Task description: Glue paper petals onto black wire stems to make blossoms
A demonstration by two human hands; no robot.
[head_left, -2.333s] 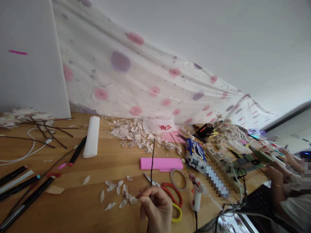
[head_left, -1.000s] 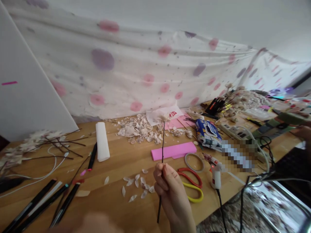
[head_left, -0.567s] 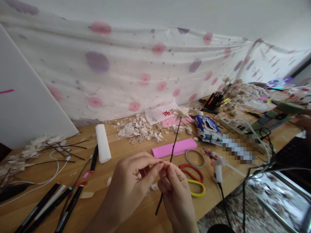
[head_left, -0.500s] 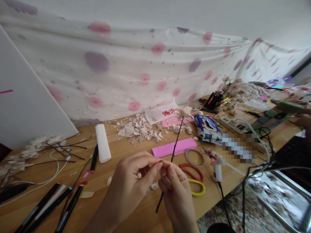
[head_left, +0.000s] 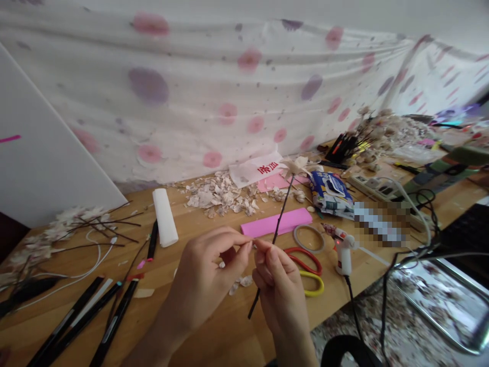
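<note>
My right hand is closed around a thin dark flower stem, which leans up and to the right. At its top end sits a pale, cream-coloured flower head; the lower end pokes out below my fist. My left hand is closed in a pinch, thumb against forefinger, right beside the right fingertips. A tiny pale bit seems to show between the two hands, too small to name. Scissors with one red handle and one yellow handle lie partly hidden behind my right hand.
Behind the hands lie pink folded paper, a tape ring, loose petals and a wipes pack. A glue gun with a cord stands right. Left are a white roll, markers and flower stems.
My fingertips, touching before, now show a slight gap. The flower stays in my right hand. The whole view has shifted a little. A hand at the far right edge is hardly visible now.
</note>
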